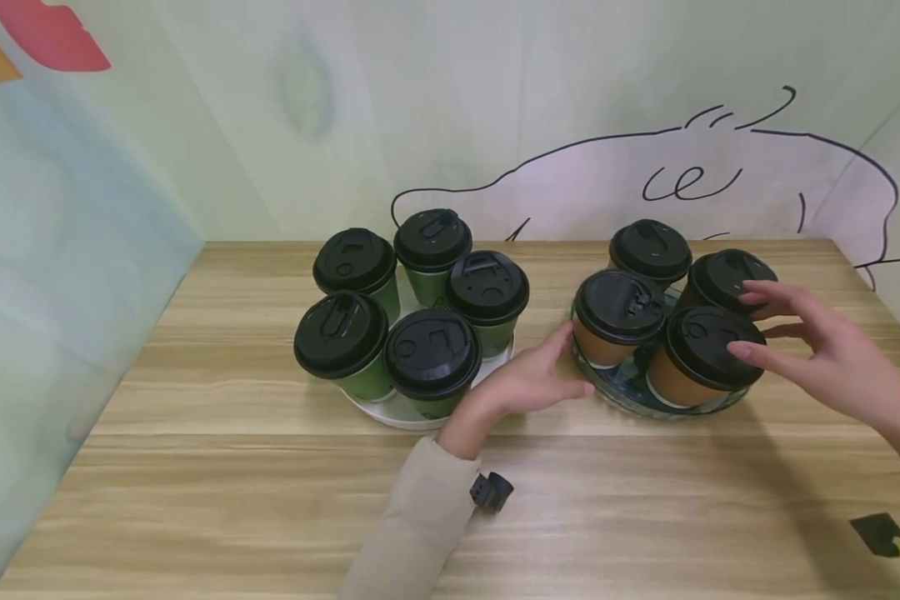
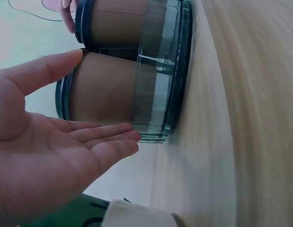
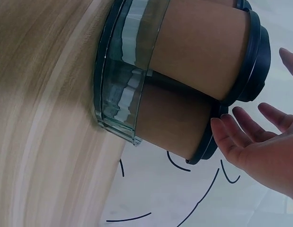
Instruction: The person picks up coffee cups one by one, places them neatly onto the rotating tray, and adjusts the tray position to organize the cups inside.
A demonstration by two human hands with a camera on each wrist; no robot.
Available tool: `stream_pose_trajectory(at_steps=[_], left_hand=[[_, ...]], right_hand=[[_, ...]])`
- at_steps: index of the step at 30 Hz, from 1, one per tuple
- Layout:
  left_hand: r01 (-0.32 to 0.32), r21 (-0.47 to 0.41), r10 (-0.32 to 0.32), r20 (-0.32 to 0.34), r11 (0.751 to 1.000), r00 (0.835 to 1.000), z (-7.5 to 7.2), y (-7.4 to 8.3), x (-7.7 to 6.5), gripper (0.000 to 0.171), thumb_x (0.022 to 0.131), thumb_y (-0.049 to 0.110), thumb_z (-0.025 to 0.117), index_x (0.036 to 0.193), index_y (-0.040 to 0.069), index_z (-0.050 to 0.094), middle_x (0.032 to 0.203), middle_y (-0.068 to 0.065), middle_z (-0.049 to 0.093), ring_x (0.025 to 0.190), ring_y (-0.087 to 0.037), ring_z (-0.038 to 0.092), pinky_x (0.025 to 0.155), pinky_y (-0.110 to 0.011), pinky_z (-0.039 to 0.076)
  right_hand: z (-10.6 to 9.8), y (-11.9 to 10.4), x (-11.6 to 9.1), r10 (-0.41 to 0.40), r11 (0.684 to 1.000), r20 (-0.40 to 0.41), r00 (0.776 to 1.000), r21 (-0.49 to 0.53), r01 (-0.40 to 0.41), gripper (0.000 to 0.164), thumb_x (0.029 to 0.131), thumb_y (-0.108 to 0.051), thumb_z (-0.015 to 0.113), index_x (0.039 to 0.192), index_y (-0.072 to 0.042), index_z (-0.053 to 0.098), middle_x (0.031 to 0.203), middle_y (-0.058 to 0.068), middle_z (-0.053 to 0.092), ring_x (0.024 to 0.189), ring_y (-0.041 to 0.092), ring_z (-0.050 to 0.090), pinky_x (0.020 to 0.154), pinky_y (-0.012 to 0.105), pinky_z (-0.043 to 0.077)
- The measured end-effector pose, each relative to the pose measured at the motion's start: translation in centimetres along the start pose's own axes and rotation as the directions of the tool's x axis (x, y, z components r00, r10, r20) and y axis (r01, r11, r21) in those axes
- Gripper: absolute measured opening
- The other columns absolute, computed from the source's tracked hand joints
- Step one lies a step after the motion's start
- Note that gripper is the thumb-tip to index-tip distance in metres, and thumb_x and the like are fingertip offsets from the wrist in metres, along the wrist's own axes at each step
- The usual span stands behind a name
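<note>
Several brown paper cups with black lids stand upright in a round clear glass tray [image 1: 630, 398] at the right. My left hand [image 1: 532, 379] is at the tray's left side, palm toward the front-left brown cup [image 1: 603, 346]. In the left wrist view its fingers [image 2: 113, 135] are extended beside that cup and the glass wall; contact is unclear. My right hand [image 1: 832, 354] hovers at the right, thumb near the lid of the front-right brown cup [image 1: 686, 375]. Its fingers [image 3: 226, 135], loosely bent in the right wrist view, are beside the lid of the back-right cup [image 3: 172, 113]. Neither hand grips anything.
Left of the tray, several green cups [image 1: 363, 379] with black lids stand on a round white tray [image 1: 401, 414], close to my left forearm. A wall [image 1: 540, 92] with line drawings rises behind the wooden table [image 1: 607, 517].
</note>
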State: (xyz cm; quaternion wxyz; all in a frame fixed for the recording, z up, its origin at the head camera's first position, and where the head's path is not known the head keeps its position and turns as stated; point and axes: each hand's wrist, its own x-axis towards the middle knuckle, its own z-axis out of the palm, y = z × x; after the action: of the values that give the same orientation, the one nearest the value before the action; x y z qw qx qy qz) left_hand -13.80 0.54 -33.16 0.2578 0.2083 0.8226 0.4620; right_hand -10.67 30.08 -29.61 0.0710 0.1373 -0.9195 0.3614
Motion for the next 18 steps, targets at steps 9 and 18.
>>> stream_pose_trajectory(at_steps=[9, 18], left_hand=[[-0.041, 0.093, 0.041, -0.001, 0.995, 0.999, -0.9, 2.1, -1.6, 0.082, 0.087, 0.022, 0.061, 0.147, 0.010, 0.007, 0.151, -0.006, 0.015, 0.133, -0.017, 0.024, 0.107, -0.029, 0.024], [-0.113, 0.226, 0.118, -0.008, 0.968, 0.993, -3.3, 5.6, -4.2, 0.079, 0.089, 0.022, 0.059, 0.147, 0.007, 0.008, 0.151, -0.006, 0.014, 0.135, -0.012, 0.016, 0.108, -0.025, 0.018]], right_hand=[[-0.3, -0.2, 1.0, -0.005, 1.000, -0.001, 1.000, 0.027, 0.005, 0.057, 0.079, 0.000, 0.068, 0.131, -0.003, 0.043, 0.111, -0.017, 0.048, 0.094, 0.001, 0.043, 0.075, 0.004, 0.035], [-1.0, -0.4, 2.0, 0.004, 1.000, 0.009, 1.000, 0.017, -0.004, 0.055, 0.081, -0.001, 0.067, 0.131, -0.001, 0.043, 0.110, -0.018, 0.047, 0.094, -0.001, 0.044, 0.074, 0.003, 0.035]])
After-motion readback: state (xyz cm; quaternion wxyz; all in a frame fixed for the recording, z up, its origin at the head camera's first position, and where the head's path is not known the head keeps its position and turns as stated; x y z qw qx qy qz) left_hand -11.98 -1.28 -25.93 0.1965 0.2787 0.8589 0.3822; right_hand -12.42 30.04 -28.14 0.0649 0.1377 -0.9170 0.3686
